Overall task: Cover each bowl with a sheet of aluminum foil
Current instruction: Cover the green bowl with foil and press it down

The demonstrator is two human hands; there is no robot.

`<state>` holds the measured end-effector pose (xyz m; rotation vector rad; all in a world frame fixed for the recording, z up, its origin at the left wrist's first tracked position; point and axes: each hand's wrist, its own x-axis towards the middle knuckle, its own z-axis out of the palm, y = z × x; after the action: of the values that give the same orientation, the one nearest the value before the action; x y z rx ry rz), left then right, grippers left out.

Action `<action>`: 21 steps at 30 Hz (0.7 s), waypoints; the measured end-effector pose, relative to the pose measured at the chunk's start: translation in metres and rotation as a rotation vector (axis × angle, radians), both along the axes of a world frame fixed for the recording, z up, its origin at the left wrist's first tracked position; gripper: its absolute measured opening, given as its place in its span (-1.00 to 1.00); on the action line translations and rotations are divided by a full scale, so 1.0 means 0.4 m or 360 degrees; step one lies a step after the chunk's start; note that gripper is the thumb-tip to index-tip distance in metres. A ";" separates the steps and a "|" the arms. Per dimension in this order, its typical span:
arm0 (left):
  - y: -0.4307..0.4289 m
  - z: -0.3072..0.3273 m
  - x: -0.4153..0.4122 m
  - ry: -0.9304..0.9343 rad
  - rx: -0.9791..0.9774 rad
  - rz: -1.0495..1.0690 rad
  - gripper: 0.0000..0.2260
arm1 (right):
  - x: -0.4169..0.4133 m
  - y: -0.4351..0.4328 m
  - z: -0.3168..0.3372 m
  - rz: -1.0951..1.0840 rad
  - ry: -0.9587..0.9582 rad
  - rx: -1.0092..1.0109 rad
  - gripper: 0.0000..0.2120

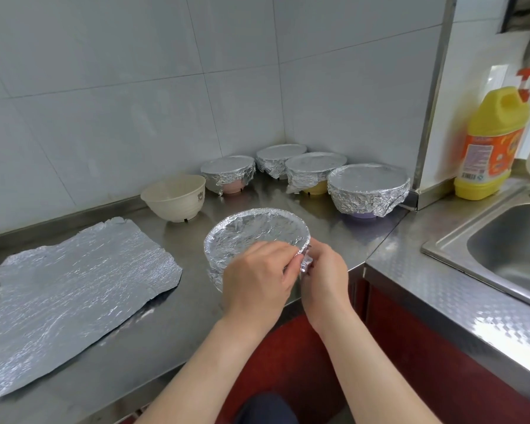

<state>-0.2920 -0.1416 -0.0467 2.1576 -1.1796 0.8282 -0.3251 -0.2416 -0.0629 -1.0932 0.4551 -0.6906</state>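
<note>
Stainless steel counter (178, 316) runs along a grey tiled wall (135, 87) and meets a sink (508, 240) on the right. A yellow detergent bottle (490, 148) stands behind the sink.

Near the counter's front edge sits the front bowl (251, 234), its top and sides wrapped in foil. Both hands work at its near right rim. The left hand (257, 286) has its fingers curled, pinching the foil edge (306, 263) against the bowl's side. The right hand (325, 276), just beside it and touching it, pinches the same crumpled bit of foil from the other side.

A flat foil sheet (74, 295), wrinkled and torn along its edges, lies at the counter's left end. An uncovered cream bowl (175, 197) stands upright at the back edge, behind the sheet and the front bowl.

In the back corner four covered bowls cluster close together. The pink bowl (228, 172) is next to the cream one. The rear bowl (280, 154) is deepest in the corner, and its colour is hidden. The yellow bowl (314, 166) is just in front of it. The purple bowl (367, 185) is nearest the counter's right edge.
</note>
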 end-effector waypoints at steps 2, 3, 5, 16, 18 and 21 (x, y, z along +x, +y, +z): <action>-0.004 0.000 -0.001 -0.0011 0.0008 0.0040 -0.76 | 0.015 0.014 -0.006 -0.0025 -0.0008 0.0027 -0.79; -0.007 -0.003 0.002 -0.0008 0.0016 0.0068 -0.75 | 0.023 0.023 -0.008 -0.0017 -0.0013 0.0055 -0.79; -0.010 -0.005 0.009 0.0017 0.0047 0.0133 -0.73 | 0.036 0.038 -0.013 -0.0022 0.0012 0.0030 -0.73; 0.060 0.098 0.120 0.0485 -0.0339 0.0195 -0.80 | 0.059 -0.056 0.001 0.0128 0.0167 0.0230 -0.53; 0.077 0.107 0.182 0.1042 -0.0384 0.0225 -0.72 | 0.077 -0.058 0.018 0.0151 0.0141 0.0303 -0.54; 0.076 0.092 0.206 0.1657 -0.0501 0.0069 -0.58 | 0.101 -0.042 0.035 0.0173 0.0225 0.0283 -0.49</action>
<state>-0.2098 -0.1111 -0.0100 1.8984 -0.4200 -0.1473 -0.2847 -0.2584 -0.0488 -0.9942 0.5629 -0.4696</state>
